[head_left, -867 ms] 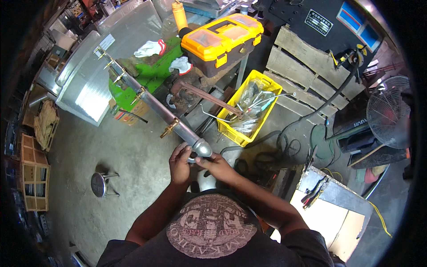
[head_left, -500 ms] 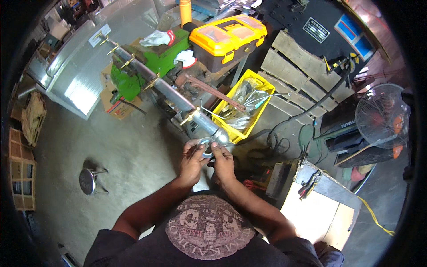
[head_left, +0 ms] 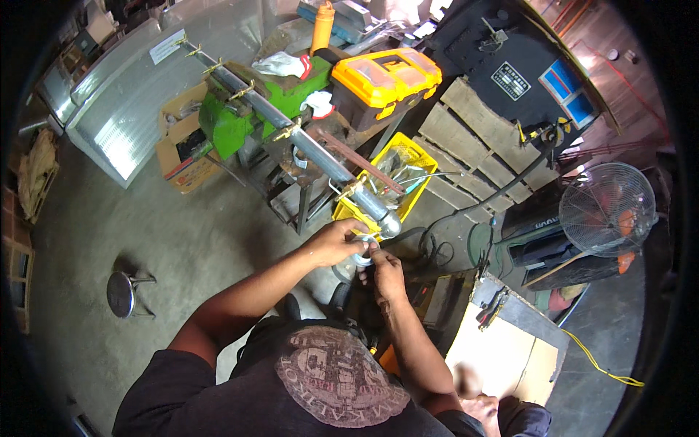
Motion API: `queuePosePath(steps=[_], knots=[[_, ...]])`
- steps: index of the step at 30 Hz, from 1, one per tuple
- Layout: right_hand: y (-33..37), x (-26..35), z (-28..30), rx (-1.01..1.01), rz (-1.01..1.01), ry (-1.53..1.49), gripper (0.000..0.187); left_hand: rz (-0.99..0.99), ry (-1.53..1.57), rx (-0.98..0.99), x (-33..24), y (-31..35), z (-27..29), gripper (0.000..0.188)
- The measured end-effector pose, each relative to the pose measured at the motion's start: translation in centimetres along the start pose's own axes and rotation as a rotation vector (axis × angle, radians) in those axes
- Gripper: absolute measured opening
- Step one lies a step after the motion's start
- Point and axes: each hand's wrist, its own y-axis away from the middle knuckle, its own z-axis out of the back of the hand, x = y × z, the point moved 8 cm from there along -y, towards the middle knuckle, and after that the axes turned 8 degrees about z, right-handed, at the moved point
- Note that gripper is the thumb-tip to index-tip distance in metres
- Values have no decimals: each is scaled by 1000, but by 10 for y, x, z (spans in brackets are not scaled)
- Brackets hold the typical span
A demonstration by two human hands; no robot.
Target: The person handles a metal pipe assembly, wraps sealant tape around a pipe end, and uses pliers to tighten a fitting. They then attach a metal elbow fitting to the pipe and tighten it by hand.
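Just below the rounded end of a long metal pipe [head_left: 320, 156], my two hands are together on a roll of pale tape [head_left: 361, 260]. Brass valve-like fittings line the pipe, which slants from far left toward me. My left hand [head_left: 339, 242] pinches a whitish strip of the tape at the roll's upper side, its fingertips close to the pipe end. My right hand [head_left: 388, 275] grips the roll from the right, thumb on top. The fingers partly hide the roll.
Behind the pipe are a green machine [head_left: 233, 120], white gloves [head_left: 280, 65], an orange-and-black toolbox [head_left: 389, 76] and a yellow crate [head_left: 422, 186]. A caged fan [head_left: 606, 209] stands right; a round stool [head_left: 121, 294] left. Pliers [head_left: 493, 309] lie on a board-topped surface [head_left: 502, 346].
Both hands have shifted slightly right in view with the roll, and the left hand has moved up over it near the pipe end. The view has turned; a blurred part of a person shows lower right.
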Motion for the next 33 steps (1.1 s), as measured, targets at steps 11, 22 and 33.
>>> queuePosePath(steps=[11, 22, 33], knots=[[-2, 11, 20, 67, 23, 78, 34, 174, 122, 217, -25, -16, -5, 57], [74, 77, -13, -251, 816, 1208, 39, 34, 444, -91, 17, -3, -34, 56], [43, 90, -5, -179, 879, 1331, 31, 13, 518, -132, 6, -5, -50, 55]])
